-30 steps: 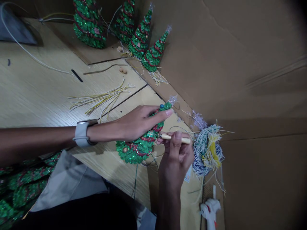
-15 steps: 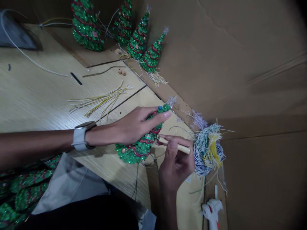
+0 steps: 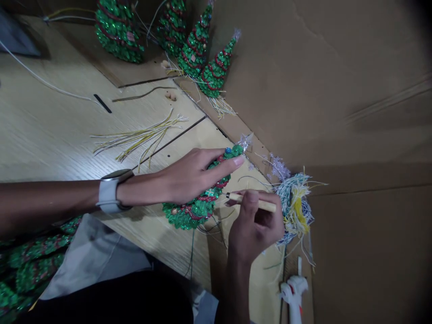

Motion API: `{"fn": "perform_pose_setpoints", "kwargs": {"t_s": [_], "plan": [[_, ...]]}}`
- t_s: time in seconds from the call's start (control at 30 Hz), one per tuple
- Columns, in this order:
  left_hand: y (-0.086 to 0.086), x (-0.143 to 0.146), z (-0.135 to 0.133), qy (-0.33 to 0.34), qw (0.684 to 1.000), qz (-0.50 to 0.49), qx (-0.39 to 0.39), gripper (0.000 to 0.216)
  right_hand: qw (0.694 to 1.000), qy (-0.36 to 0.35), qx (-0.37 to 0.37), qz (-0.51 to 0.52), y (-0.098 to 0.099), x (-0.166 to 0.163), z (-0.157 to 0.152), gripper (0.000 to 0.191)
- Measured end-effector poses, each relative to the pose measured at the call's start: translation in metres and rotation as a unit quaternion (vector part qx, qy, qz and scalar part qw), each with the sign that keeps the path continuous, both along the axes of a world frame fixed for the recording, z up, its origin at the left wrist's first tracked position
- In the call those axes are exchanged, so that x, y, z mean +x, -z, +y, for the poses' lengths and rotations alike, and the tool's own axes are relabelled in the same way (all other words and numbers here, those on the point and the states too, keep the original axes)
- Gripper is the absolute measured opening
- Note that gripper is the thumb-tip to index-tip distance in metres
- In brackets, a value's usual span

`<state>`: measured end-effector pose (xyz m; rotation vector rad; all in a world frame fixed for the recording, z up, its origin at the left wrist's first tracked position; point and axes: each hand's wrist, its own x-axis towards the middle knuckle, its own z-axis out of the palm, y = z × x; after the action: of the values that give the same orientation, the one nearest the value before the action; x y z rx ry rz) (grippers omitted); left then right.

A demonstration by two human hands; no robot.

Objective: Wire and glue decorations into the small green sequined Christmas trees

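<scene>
A small green glitter Christmas tree (image 3: pixel 199 208) with red garland lies on its side on the wooden table (image 3: pixel 50 130). My left hand (image 3: pixel 192 173), with a white watch on the wrist, is wrapped over the tree and pins it down, index finger stretched toward its clear tip. My right hand (image 3: pixel 256 225) pinches a thin wooden-handled tool (image 3: pixel 253 202), its dark tip pointing at the tree's side. Thin wires trail from the tree's base.
Several finished green trees (image 3: pixel 202 49) stand at the back by a cardboard wall (image 3: pixel 337 90). A bundle of yellow wires (image 3: pixel 138 135) lies on the table. A tangle of white, blue and yellow wires (image 3: pixel 297 207) sits right of my hand. A white glue gun (image 3: pixel 293 292) lies below; more trees (image 3: pixel 27 265) at lower left.
My right hand shifted slightly right and levelled the tool, its tip staying near the tree's side. My left hand kept its hold on the tree.
</scene>
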<state>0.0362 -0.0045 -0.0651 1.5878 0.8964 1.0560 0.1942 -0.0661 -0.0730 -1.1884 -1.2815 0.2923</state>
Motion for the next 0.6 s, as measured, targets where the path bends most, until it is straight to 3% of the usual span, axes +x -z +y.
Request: {"fn": "perform_pose_setpoints", "kwargs": {"t_s": [0.2, 0.43, 0.6], "plan": [[-0.0011, -0.0003, -0.0007, 0.006, 1.000, -0.014, 0.002, 0.050, 0.999, 0.028, -0.036, 0.024, -0.0026, 0.0008, 0.0060, 0.030], [-0.0001, -0.0006, -0.0004, 0.013, 1.000, -0.010, 0.015, 0.050, 0.984, -0.090, -0.108, 0.110, -0.0008, -0.0007, 0.0060, 0.037], [0.0008, -0.0004, 0.0007, 0.010, 1.000, -0.007, 0.011, 0.051, 0.987, -0.078, -0.103, 0.093, 0.0018, -0.0016, 0.0027, 0.042]]}}
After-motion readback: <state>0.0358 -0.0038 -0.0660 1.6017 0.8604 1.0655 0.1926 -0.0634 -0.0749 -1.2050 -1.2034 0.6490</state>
